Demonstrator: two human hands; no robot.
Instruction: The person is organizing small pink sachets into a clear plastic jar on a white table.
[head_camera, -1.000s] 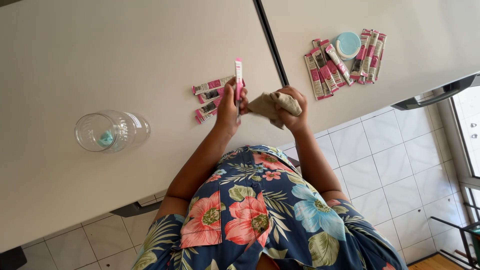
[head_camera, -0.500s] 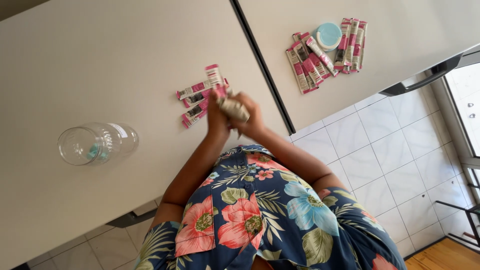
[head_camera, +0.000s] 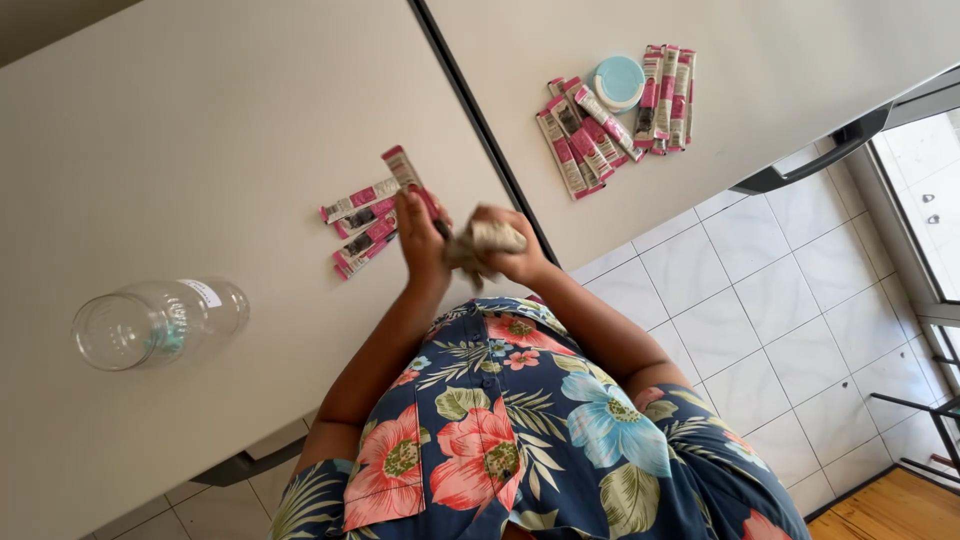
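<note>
Left hand (head_camera: 420, 232) clamped on a pink stick packet (head_camera: 408, 176), raised just above the table's near edge (head_camera: 300, 340). Right hand (head_camera: 515, 255) bunched round a beige cloth (head_camera: 478, 243), pressed against the packet's lower end. Hands close together. Probably light, thin, slightly slick; best pinched at mid-length. Lower half of packet hidden behind fingers. Three more packets (head_camera: 358, 220) just beside; clear jar (head_camera: 150, 322) lying toward the left edge, contents hard to make out.

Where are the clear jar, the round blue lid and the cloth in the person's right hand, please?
clear jar (head_camera: 160, 322), head view, on its side wall.
round blue lid (head_camera: 619, 82), head view, on its top face.
cloth (head_camera: 490, 238), head view, on the bunched part above the fingers.
</note>
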